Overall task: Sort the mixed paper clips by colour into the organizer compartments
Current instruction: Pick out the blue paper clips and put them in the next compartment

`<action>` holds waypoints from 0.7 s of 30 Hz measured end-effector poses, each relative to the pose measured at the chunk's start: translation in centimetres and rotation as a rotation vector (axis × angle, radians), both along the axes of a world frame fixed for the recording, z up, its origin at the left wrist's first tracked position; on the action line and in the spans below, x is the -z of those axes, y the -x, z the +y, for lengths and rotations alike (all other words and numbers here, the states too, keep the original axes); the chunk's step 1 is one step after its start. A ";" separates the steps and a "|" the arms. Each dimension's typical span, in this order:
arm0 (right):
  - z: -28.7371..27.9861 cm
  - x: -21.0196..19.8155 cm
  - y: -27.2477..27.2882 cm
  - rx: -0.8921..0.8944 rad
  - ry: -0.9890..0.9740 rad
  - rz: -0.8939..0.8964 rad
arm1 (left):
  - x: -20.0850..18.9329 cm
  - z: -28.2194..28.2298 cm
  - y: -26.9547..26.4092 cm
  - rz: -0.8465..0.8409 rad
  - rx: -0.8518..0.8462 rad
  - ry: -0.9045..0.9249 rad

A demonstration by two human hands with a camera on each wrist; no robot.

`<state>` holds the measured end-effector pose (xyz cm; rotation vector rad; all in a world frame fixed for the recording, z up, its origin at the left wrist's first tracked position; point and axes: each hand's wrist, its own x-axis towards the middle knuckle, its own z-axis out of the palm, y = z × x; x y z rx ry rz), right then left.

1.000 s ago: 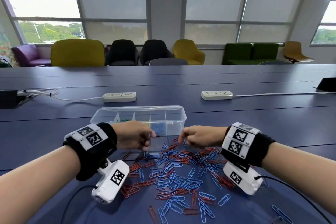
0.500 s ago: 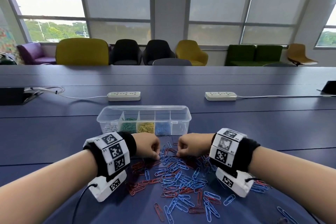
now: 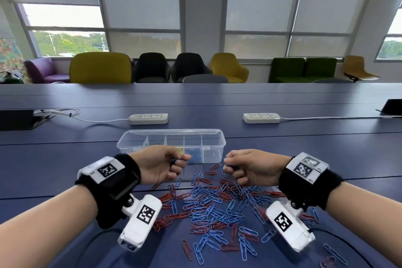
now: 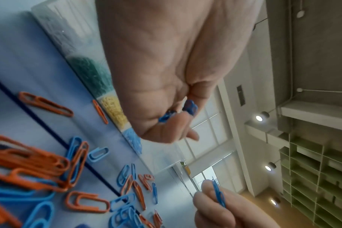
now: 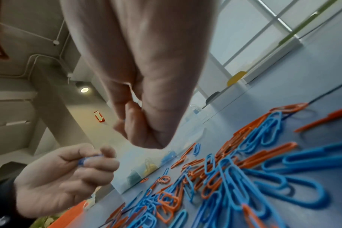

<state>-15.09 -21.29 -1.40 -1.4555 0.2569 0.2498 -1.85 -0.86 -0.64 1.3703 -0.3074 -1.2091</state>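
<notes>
While the left hand (image 3: 159, 164) is pinching small blue plastic-coated paper clips (image 4: 187, 108) and the right hand (image 3: 250, 166) is pinching another blue clip (image 4: 218, 192), both are hovering just before the clear plastic divided organizer (image 3: 214, 137). Each load probably needs releasing low over the blue compartment (image 3: 195, 155), keeping orange clips (image 3: 171, 196) out.

I see both forearms enter from lower corners of head view, wrists meet near frame centre. Left hand (image 3: 159, 164) at centre left, palm turned inward, fingers curled, thumb and index tips pinched together on small blue clips (image 4: 187, 110). Right hand (image 3: 252, 166) at centre right, knuckles up, fingers curled into loose fist, thumb and index pinching one blue clip (image 4: 219, 194). Hands apart, not touching. Black band on each wrist.
</notes>
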 end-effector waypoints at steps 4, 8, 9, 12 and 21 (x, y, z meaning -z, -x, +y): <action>-1.2 -0.1 0.1 0.064 0.032 0.008 | 0.4 -0.2 0.1 -0.042 -0.055 -0.127; -1.9 -0.2 -0.8 0.062 0.292 0.062 | 0.4 -1.0 -0.3 -0.582 0.072 -0.488; -1.9 -0.2 -1.3 0.078 0.364 0.104 | 0.4 -1.2 -0.5 -0.784 0.151 -0.604; -1.5 -0.2 -2.7 0.060 0.613 0.248 | 0.9 -1.5 -0.9 -1.202 0.368 -0.821; 0.3 0.8 -5.4 -0.253 1.339 0.237 | 1.7 -2.4 -0.7 -1.247 0.480 -0.829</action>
